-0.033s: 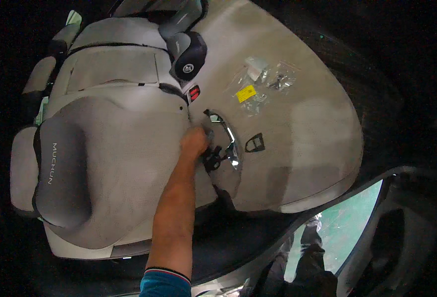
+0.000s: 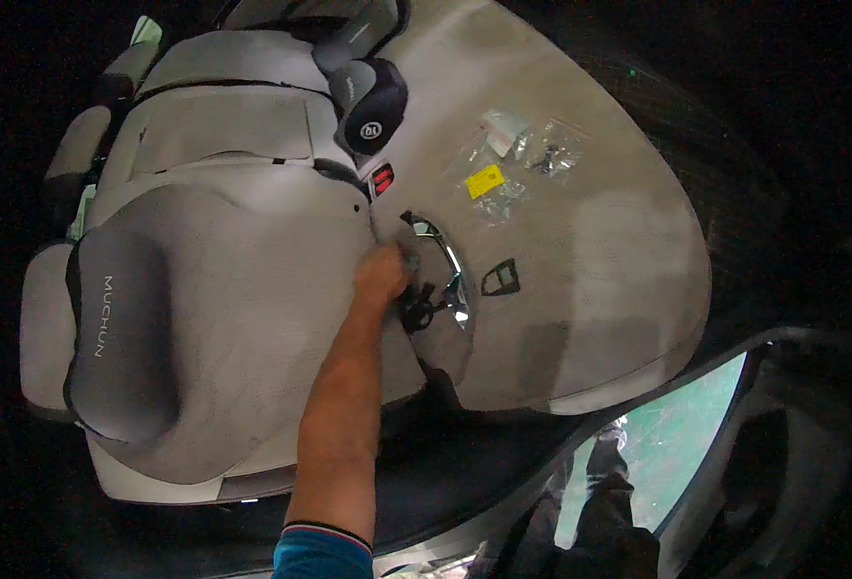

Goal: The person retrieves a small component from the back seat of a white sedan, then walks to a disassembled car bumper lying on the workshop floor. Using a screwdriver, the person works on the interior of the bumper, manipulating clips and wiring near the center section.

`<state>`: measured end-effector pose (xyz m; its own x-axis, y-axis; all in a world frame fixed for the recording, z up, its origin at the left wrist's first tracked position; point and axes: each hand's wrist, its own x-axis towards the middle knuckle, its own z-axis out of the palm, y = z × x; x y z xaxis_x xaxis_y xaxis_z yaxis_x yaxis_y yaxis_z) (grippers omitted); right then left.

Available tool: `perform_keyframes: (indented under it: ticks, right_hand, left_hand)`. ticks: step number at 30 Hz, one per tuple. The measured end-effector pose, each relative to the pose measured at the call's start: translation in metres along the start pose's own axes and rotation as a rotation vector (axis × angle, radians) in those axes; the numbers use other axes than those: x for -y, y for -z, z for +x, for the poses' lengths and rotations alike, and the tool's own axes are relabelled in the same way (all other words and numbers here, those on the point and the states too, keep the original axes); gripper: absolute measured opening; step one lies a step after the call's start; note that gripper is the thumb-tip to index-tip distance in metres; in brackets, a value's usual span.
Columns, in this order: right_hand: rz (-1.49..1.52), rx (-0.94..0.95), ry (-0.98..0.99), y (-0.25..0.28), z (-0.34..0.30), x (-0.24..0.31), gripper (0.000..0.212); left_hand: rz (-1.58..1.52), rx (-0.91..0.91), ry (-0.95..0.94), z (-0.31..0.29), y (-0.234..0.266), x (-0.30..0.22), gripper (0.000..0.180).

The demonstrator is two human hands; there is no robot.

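My left hand [image 2: 382,273] is closed, fingers curled downward, at the edge between the seat backrest and the cushion. A small greyish part shows at its fingertips, too blurred to name. Just right of the hand lies a curved chrome car door handle [image 2: 455,268]. Black fittings [image 2: 419,311] with a ring-like shape sit between the hand and the handle's lower end. Farther right, a small black frame-shaped piece [image 2: 501,278] rests on the beige seat cushion [image 2: 600,251]. My right hand is out of view.
Clear plastic bags [image 2: 553,154] with small parts lie on the cushion's far side, one with a yellow label [image 2: 485,181]. A red buckle [image 2: 381,179] sticks up by the backrest [image 2: 262,251]. A grey headrest cushion [image 2: 122,333] is at the left. Trousered legs [image 2: 604,502] show lower right.
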<state>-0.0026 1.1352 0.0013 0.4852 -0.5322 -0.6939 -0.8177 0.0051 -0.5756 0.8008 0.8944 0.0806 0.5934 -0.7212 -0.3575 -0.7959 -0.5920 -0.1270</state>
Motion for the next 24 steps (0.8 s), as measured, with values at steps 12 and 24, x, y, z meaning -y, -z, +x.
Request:
perform_keyframes:
  ticks: [12,24]
  right_hand:
    - [-0.019,0.063,0.22,0.108,0.119,0.138,0.033]
    - [1.447,0.121,0.028,0.197,0.268,0.398,0.046]
  left_hand:
    - [-0.505,-0.092,-0.041,-0.05,0.115,-0.009,0.063]
    - [-0.984,-0.047,-0.338,-0.212,0.044,-0.216,0.071]
